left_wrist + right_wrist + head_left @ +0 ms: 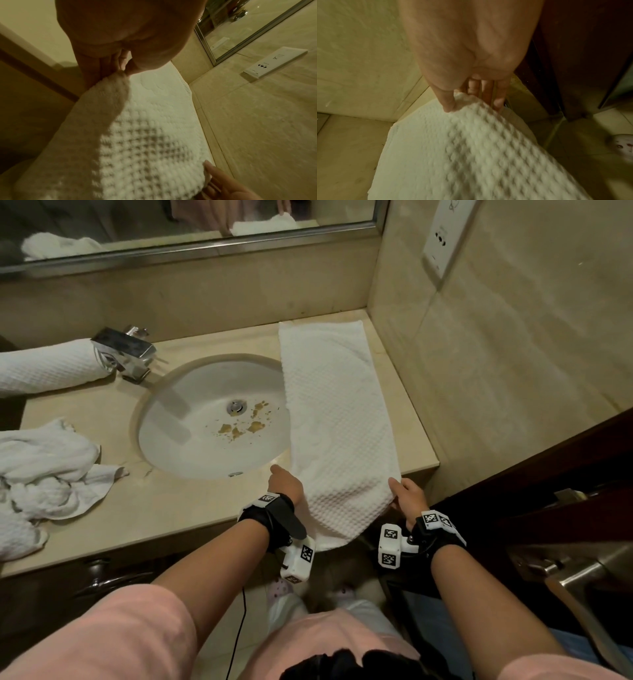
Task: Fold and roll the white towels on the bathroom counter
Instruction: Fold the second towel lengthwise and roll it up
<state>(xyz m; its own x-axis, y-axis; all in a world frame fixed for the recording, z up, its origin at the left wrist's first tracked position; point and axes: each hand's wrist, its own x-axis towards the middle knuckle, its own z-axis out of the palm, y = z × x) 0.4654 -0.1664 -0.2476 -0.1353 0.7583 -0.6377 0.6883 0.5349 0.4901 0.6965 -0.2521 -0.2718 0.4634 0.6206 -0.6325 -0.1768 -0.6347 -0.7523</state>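
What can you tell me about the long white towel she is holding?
The long towel is white with a bumpy waffle weave. It lies folded in a strip on the counter right of the sink, overlapping the basin's edge. Its near end hangs off the front, pinched by the left hand and right hand.

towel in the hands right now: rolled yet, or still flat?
Flat, not rolled. The towel lies as a long strip on the counter; left hand and right hand pinch its near end.
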